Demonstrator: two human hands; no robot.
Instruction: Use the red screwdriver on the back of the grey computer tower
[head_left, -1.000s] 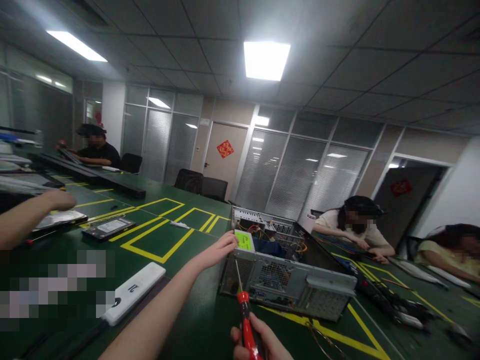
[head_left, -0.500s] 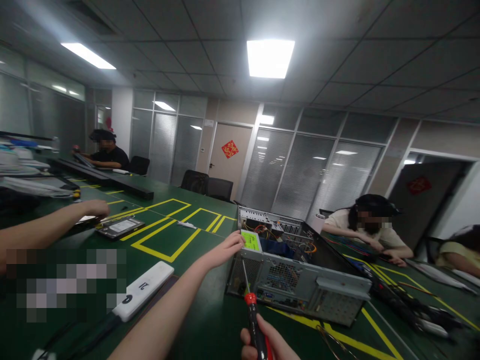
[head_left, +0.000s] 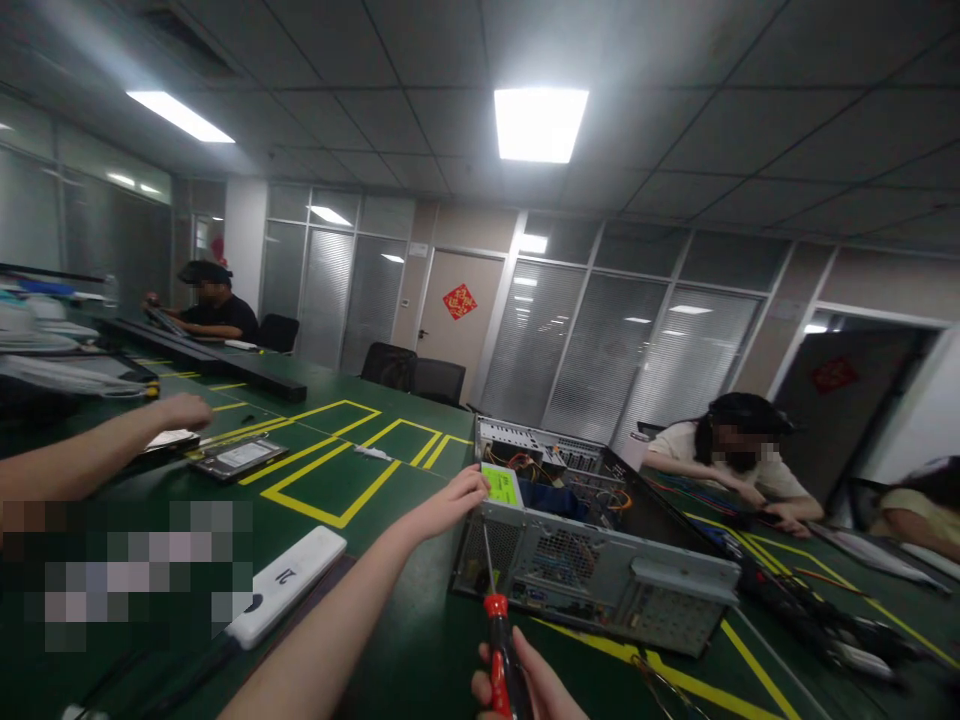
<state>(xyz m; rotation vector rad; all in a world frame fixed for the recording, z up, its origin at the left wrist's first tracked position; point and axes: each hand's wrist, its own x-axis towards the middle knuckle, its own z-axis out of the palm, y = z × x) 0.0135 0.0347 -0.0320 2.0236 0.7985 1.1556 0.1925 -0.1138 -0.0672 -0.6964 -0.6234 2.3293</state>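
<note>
A desktop computer case (head_left: 592, 570) lies open on its side, its rear panel towards me. My left hand (head_left: 459, 497) grips the case's near left corner, its fingers bent beside the power supply (head_left: 501, 484) with a bright green label. My right hand (head_left: 544, 690), low in the view, is closed around the red and black handle of a screwdriver (head_left: 504, 655). The shaft points up and slightly left, with its tip at the rear panel by the power supply corner, just below my left hand. Whether the tip sits in a screw is too small to tell.
Another person's arm (head_left: 97, 450) reaches in from the left, near a hard drive (head_left: 244, 455). A white power strip (head_left: 289, 585) lies left of my forearm. Yellow tape (head_left: 300, 497) marks the green table. Cables (head_left: 817, 610) lie right of the case; two people (head_left: 739, 450) sit on that side.
The screwdriver handle has turned, its red stripe now facing left, and has shifted slightly left with my right hand. My left hand stays at the case corner.
</note>
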